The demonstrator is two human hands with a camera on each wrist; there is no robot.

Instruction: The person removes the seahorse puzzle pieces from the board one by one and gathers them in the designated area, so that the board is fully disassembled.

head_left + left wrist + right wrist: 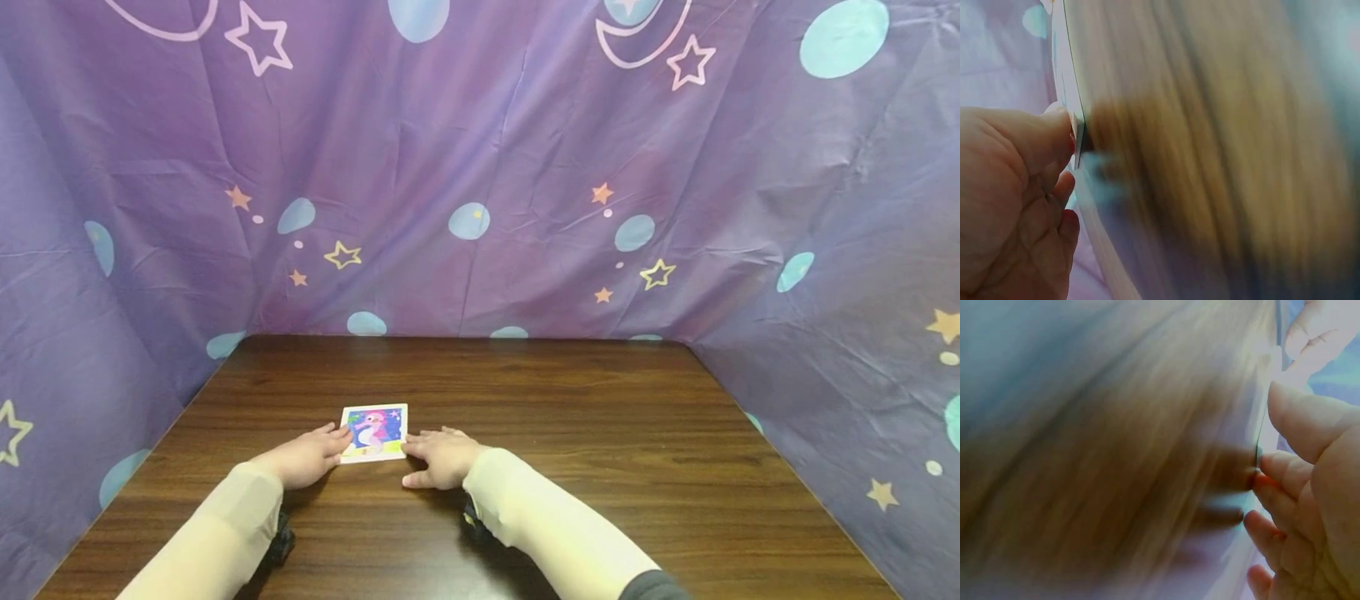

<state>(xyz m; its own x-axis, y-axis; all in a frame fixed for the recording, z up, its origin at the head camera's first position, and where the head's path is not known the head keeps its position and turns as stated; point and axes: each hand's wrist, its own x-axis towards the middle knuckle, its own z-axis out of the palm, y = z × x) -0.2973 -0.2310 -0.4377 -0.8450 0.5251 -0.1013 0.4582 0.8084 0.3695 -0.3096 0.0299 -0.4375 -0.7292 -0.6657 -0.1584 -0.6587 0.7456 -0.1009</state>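
A square picture panel [375, 432] with a white border and a pink seahorse on blue lies flat on the wooden table. At its left edge, the fingertips of my left hand [302, 458] touch it, with the fingers fairly straight. My right hand [444, 458] lies palm down at the right edge, its fingertips touching the border and its thumb spread toward me. In the left wrist view, the panel's thin edge [1077, 140] shows beside my left hand [1007, 194]. The right wrist view shows my right hand [1319, 494] with its fingertips low at the tabletop.
The dark brown table [600, 442] extends around the panel, mostly to the right. A purple curtain [420, 150] with stars, moons and blue ovals hangs behind the table and along both sides.
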